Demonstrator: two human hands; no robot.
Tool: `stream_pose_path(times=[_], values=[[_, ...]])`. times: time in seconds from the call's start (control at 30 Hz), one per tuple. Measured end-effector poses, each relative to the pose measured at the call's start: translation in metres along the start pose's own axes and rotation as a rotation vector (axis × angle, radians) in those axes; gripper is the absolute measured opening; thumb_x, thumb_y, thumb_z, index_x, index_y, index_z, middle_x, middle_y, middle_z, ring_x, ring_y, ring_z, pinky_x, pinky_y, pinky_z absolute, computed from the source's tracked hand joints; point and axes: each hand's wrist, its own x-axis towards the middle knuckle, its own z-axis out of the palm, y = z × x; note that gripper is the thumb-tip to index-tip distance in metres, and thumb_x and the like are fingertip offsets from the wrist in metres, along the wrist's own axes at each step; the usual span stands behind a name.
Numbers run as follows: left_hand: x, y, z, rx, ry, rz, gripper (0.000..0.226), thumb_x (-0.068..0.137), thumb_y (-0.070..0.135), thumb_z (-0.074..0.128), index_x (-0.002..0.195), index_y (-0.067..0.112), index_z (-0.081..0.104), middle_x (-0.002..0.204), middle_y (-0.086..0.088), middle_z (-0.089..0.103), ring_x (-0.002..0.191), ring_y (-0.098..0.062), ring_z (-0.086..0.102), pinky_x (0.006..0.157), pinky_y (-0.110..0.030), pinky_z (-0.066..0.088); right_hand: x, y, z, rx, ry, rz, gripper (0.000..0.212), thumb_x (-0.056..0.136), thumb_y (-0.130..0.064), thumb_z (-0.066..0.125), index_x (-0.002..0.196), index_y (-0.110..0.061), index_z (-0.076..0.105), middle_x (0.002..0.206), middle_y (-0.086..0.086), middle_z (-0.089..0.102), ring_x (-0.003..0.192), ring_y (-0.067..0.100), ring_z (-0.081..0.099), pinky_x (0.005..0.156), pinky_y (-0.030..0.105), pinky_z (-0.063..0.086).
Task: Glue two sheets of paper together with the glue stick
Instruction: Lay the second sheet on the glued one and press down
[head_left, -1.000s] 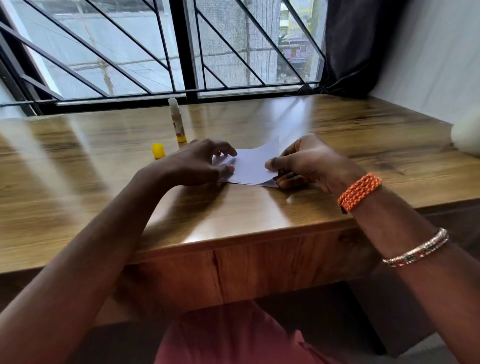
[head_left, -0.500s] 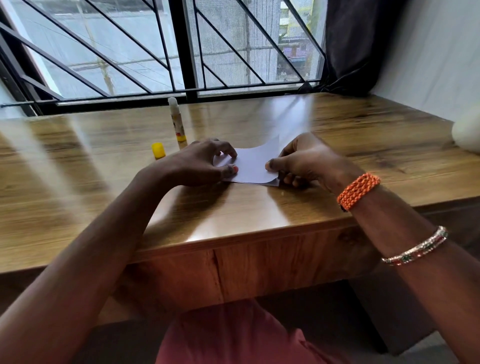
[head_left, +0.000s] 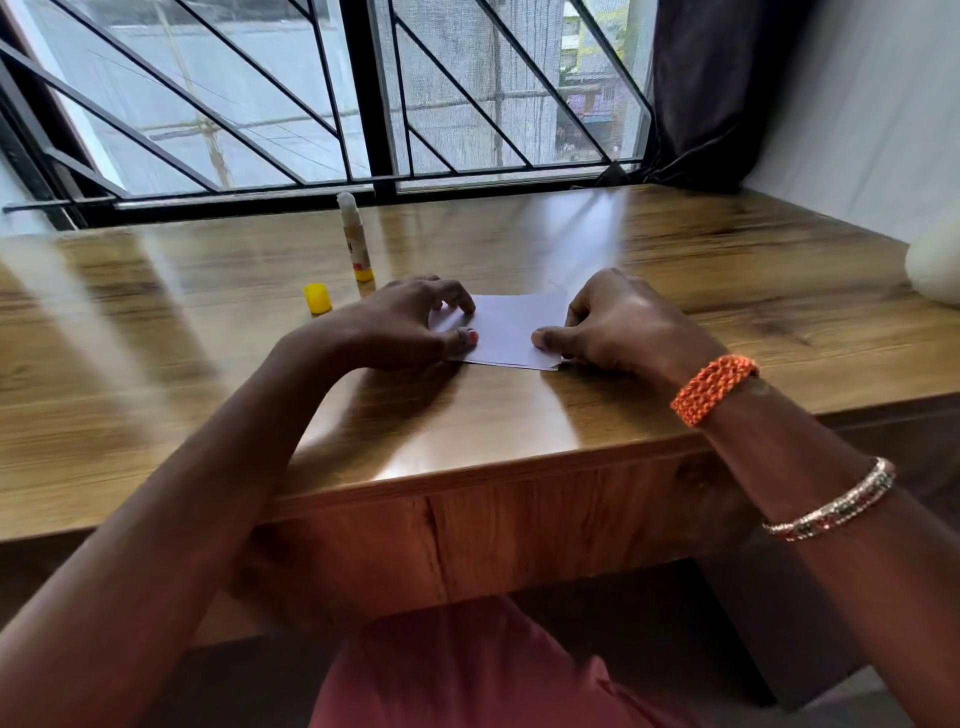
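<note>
On the wooden desk (head_left: 519, 415) by the window, white paper (head_left: 511, 332) lies flat near the front-centre, both hands on it. Only one white sheet face shows on top; a thin second edge peeks at the near right corner, so two layers seem stacked, but how well they line up cannot be told. Left hand (head_left: 400, 327) sits on the paper's left edge, fingers curled, thumb tip and a fingertip pressing down on the sheet; whether it pinches the edge or just presses cannot be told. Right hand (head_left: 618, 325) covers the right edge, fingers curled under, thumb stretched flat along the near right part of the paper, pressing it to the desk. Far right corner of the paper curls up slightly.

Glue stick (head_left: 354, 236) stands upright behind the left hand, uncapped, white tip up, yellow base down, apart from the paper. Yellow cap (head_left: 317, 298) stands on the desk just left of and nearer than the stick, not touching it or the hand.

Right arm wears an orange braided bracelet (head_left: 714, 387) at the wrist and a beaded bangle (head_left: 831, 501) further up the forearm. Black window grille (head_left: 363, 104) runs behind the desk, dark curtain (head_left: 727, 93) at far right, a white rounded object (head_left: 935, 260) cut off at the right edge.
</note>
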Motion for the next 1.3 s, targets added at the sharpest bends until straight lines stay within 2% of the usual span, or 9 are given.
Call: stream_pose_path(times=[0.13, 0.27, 0.37, 0.43, 0.53, 0.63, 0.83, 1.1, 1.3], values=[[0.002, -0.001, 0.0, -0.003, -0.005, -0.006, 0.036, 0.087, 0.034, 0.057, 0.12, 0.019, 0.055, 0.126, -0.008, 0.052, 0.117, -0.021, 0.047, 0.084, -0.024, 0.031, 0.0, 0.001, 0.0, 0.005, -0.015, 0.005, 0.032, 0.073, -0.045, 0.075, 0.071, -0.015, 0.064, 0.064, 0.0, 0.054, 0.067, 0.019, 0.053, 0.048, 0.025, 0.029], [0.004, -0.007, 0.003, 0.025, -0.019, -0.057, 0.05, 0.088, 0.039, 0.054, 0.132, 0.017, 0.043, 0.137, -0.009, 0.044, 0.126, -0.022, 0.041, 0.098, -0.028, 0.033, -0.001, -0.002, -0.002, -0.117, -0.023, 0.012, 0.042, 0.072, -0.053, 0.072, 0.071, -0.014, 0.057, 0.082, 0.008, 0.06, 0.083, 0.026, 0.059, 0.065, 0.029, 0.037], [0.004, -0.013, 0.006, 0.081, -0.081, -0.132, 0.061, 0.093, 0.041, 0.043, 0.143, 0.011, 0.026, 0.151, -0.01, 0.029, 0.139, -0.024, 0.028, 0.114, -0.034, 0.023, -0.008, -0.012, -0.003, -0.284, 0.07, -0.05, 0.044, 0.077, -0.052, 0.068, 0.095, -0.013, 0.06, 0.106, 0.013, 0.063, 0.102, 0.031, 0.058, 0.078, 0.034, 0.041], [0.005, -0.013, 0.01, 0.132, -0.135, -0.153, 0.061, 0.096, 0.039, 0.033, 0.148, 0.011, 0.015, 0.158, -0.009, 0.016, 0.145, -0.022, 0.016, 0.118, -0.035, 0.014, -0.01, -0.023, 0.003, -0.341, 0.098, -0.132, 0.045, 0.086, -0.046, 0.061, 0.114, -0.011, 0.057, 0.123, 0.015, 0.055, 0.115, 0.032, 0.051, 0.089, 0.037, 0.041], [0.005, -0.01, 0.014, 0.194, -0.143, -0.163, 0.059, 0.099, 0.035, 0.026, 0.149, 0.011, 0.007, 0.16, -0.007, 0.004, 0.147, -0.017, 0.005, 0.119, -0.031, 0.007, 0.003, -0.038, 0.022, -0.416, -0.099, -0.296, 0.053, 0.096, -0.046, 0.04, 0.129, -0.006, 0.046, 0.137, 0.017, 0.047, 0.127, 0.032, 0.043, 0.103, 0.039, 0.036], [0.005, -0.01, 0.015, 0.174, -0.121, -0.115, 0.062, 0.095, 0.041, 0.022, 0.148, 0.011, 0.012, 0.158, -0.01, 0.013, 0.146, -0.018, 0.012, 0.119, -0.034, 0.012, 0.017, -0.047, 0.035, -0.409, -0.293, -0.375, 0.056, 0.102, -0.04, 0.02, 0.148, -0.009, 0.02, 0.157, 0.011, 0.023, 0.144, 0.026, 0.02, 0.117, 0.035, 0.016], [0.004, -0.014, 0.016, 0.242, -0.135, -0.135, 0.056, 0.099, 0.034, 0.021, 0.149, 0.014, 0.004, 0.16, -0.003, 0.004, 0.147, -0.012, 0.004, 0.117, -0.03, 0.005, 0.021, -0.041, 0.041, -0.473, -0.27, -0.353, 0.055, 0.102, -0.039, 0.014, 0.152, -0.019, 0.005, 0.161, -0.003, 0.005, 0.148, 0.015, 0.002, 0.119, 0.035, 0.001], [0.002, -0.018, 0.015, 0.245, -0.174, -0.144, 0.058, 0.098, 0.044, 0.016, 0.149, 0.021, 0.0, 0.16, 0.004, -0.003, 0.146, -0.009, -0.002, 0.119, -0.031, 0.0, 0.006, -0.029, 0.036, -0.602, -0.148, -0.251, 0.058, 0.099, -0.045, 0.012, 0.151, -0.019, 0.014, 0.16, -0.003, 0.015, 0.147, 0.019, 0.012, 0.118, 0.042, -0.003], [0.0, -0.019, 0.015, 0.219, -0.161, -0.141, 0.056, 0.099, 0.043, 0.015, 0.149, 0.023, 0.001, 0.159, 0.007, -0.003, 0.146, -0.006, -0.003, 0.118, -0.031, -0.002, -0.006, -0.003, 0.016, -0.602, -0.131, -0.155, 0.057, 0.099, -0.042, 0.012, 0.152, -0.02, 0.011, 0.16, -0.006, 0.011, 0.147, 0.019, 0.01, 0.117, 0.046, -0.008]])
